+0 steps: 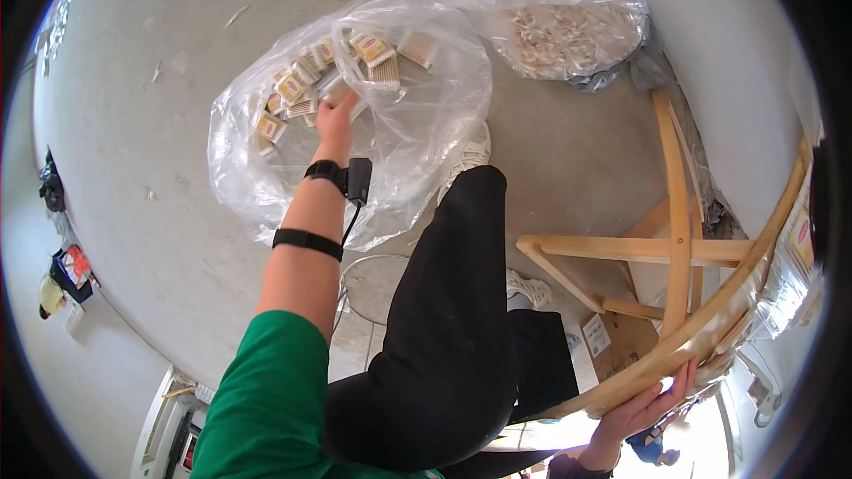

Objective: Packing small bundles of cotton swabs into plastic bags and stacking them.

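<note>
My left hand (335, 121) reaches down into a large clear plastic bag (408, 142) on the floor. Its fingers are closed on a small clear pack of cotton swabs (334, 89), partly hidden by the hand and film. Around it in the bag lie several similar packs, such as a yellow-and-white labelled pack (295, 84) and another labelled pack (372, 49). At the lower right, my right hand (646, 406) lies with fingers stretched along the curved wooden table edge (661, 364), holding nothing visible.
Beyond the bag at the right, another clear bag (568, 40) holds many loose pale sticks. Wooden table legs (679, 213) and a cardboard box (621, 341) stand at the right. A round metal stool frame (373, 288) is beside my bent leg (453, 302).
</note>
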A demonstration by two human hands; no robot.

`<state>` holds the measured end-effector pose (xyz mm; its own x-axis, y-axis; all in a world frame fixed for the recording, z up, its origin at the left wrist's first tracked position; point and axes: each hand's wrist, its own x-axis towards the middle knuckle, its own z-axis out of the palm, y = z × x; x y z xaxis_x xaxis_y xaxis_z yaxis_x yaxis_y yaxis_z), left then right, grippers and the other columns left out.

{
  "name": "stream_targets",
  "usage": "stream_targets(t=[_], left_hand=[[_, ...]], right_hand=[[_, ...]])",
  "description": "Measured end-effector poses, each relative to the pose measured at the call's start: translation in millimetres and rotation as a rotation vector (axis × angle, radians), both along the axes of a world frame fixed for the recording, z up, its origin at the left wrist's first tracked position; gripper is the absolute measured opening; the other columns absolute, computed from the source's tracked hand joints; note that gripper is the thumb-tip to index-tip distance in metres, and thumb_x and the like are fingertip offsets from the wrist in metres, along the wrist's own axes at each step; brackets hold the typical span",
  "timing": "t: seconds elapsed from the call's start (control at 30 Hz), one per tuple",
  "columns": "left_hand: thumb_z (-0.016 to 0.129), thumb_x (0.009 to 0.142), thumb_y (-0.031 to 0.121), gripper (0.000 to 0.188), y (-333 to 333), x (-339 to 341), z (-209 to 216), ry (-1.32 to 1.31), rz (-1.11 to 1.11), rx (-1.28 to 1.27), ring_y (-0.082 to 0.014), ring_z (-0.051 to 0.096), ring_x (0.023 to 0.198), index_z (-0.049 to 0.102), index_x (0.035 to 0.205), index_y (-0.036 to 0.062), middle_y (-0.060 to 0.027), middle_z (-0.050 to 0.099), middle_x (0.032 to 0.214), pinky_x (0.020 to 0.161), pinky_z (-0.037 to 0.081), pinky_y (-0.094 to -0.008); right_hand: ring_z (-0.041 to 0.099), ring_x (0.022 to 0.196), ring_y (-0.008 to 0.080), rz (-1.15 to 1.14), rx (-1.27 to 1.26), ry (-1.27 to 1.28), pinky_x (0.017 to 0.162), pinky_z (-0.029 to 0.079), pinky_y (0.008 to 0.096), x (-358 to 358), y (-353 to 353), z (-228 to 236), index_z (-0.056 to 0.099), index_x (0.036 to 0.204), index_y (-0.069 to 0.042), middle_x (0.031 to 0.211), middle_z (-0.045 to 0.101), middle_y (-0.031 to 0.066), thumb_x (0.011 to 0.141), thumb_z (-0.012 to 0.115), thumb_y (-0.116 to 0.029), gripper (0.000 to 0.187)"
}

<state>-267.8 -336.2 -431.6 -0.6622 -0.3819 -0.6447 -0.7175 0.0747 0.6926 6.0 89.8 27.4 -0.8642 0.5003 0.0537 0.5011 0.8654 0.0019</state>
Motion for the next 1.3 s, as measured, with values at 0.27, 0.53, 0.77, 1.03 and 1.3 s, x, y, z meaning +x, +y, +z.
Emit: stream_targets(t=[0.27, 0.53, 0.77, 1.03, 1.3], left_hand=[[0.075, 0.073, 0.053, 0.051, -49, 12, -6, -0.059, 0.720, 0.585, -0.0221, 0.054, 0.100, 0.059, 0.113, 0.0256, 0.0015, 0.056, 0.110, 0.092, 0.040, -0.0439], [0.060, 0.086, 0.052, 0.040, -59, -22, -16, -0.114, 0.526, 0.533, -0.0219, 0.063, 0.085, 0.062, 0.109, 0.0194, -0.0006, 0.065, 0.100, 0.063, 0.051, -0.0379], [0.059, 0.089, 0.044, 0.042, -91, -63, -26, 0.078, 0.396, 0.740, -0.0282, 0.062, 0.097, 0.057, 0.122, 0.0183, -0.0038, 0.063, 0.114, 0.075, 0.053, -0.0517], [0.056, 0.089, 0.048, 0.035, -69, -41, -16, 0.002, 0.320, 0.597, -0.0198, 0.062, 0.095, 0.059, 0.114, 0.0236, 0.0022, 0.065, 0.105, 0.068, 0.050, -0.0412], [0.059, 0.089, 0.043, 0.033, -61, 41, 48, 0.027, 0.374, 0.792, -0.0214, 0.060, 0.098, 0.058, 0.115, 0.0229, 0.0014, 0.064, 0.110, 0.075, 0.046, -0.0428]], right_hand=[[0.040, 0.128, 0.0298, 0.012, 0.064, -0.033, 0.107, 0.032, 0.0429, 2, 8, 7, 0.042, 0.131, 0.001, 0.137, 0.043, 0.0152, 0.100, 0.028, -0.018, 0.040], [0.038, 0.130, 0.0300, 0.034, 0.072, -0.042, 0.109, 0.030, 0.0432, 2, 6, 7, 0.040, 0.134, -0.001, 0.139, 0.041, 0.0146, 0.100, 0.026, -0.018, 0.040], [0.036, 0.132, 0.0296, 0.027, 0.052, -0.015, 0.110, 0.029, 0.0432, 6, 9, 0, 0.040, 0.134, -0.004, 0.139, 0.040, 0.0128, 0.100, 0.026, -0.019, 0.039], [0.038, 0.130, 0.0320, 0.010, 0.031, 0.018, 0.109, 0.030, 0.0455, 1, 6, 3, 0.040, 0.134, -0.002, 0.138, 0.041, 0.0154, 0.100, 0.027, -0.019, 0.040], [0.038, 0.129, 0.0369, -0.053, -0.068, 0.042, 0.107, 0.030, 0.0460, -6, -5, 1, 0.040, 0.130, 0.007, 0.138, 0.038, 0.0231, 0.098, 0.033, -0.014, 0.039]])
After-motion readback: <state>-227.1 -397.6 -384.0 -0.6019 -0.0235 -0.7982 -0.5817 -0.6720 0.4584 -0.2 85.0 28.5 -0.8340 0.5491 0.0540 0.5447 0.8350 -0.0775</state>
